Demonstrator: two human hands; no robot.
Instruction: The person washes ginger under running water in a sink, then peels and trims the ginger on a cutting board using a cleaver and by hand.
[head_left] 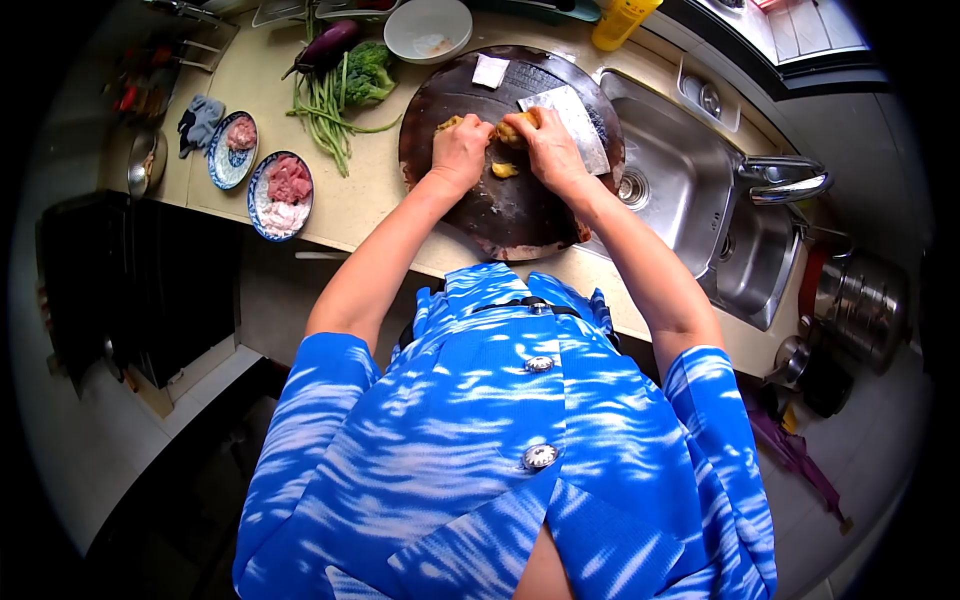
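Head view: above the round dark board (460,215), we held both hands close together. Our left hand (462,152) was curled narrow around a small yellow-brown piece (449,124); our right hand (556,150) gripped a larger knobbly piece (515,128). Between and just below them, a yellow fragment (505,170) lay on the board. We noted the cleaver (572,122) flat beside our right hand, a white square (490,71) near the board's far edge, and the sink (665,150) to the right.
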